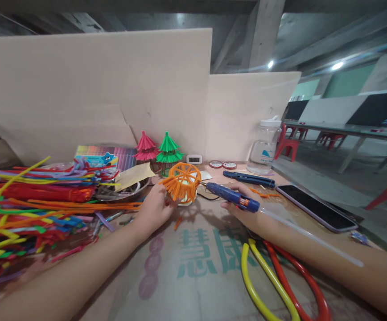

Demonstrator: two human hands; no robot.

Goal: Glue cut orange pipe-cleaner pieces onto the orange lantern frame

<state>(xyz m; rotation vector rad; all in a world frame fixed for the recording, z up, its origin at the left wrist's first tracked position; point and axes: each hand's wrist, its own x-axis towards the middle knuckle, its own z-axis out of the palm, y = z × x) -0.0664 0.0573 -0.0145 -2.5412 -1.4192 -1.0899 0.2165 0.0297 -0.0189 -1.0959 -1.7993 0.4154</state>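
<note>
My left hand (156, 207) grips the left side of an orange pipe-cleaner frame (184, 180), round with spokes and a fringe of short strips hanging from its near edge. In my right hand (243, 211) is a blue hot glue gun (228, 194), with a clear glue stick (314, 238) trailing out of its back end. The gun's nozzle points left and meets, or nearly meets, the frame's right rim. A short orange offcut (178, 223) lies on the cardboard just below the frame.
Heaped pipe cleaners (29, 209) cover the left side. Behind stand a pink pagoda (146, 149), a green pagoda (168, 149) and a small clock (194, 159). To the right are a utility knife (249, 179), a water bottle (265, 147) and a phone (315, 208). Yellow-and-red-handled scissors (270, 283) lie in front.
</note>
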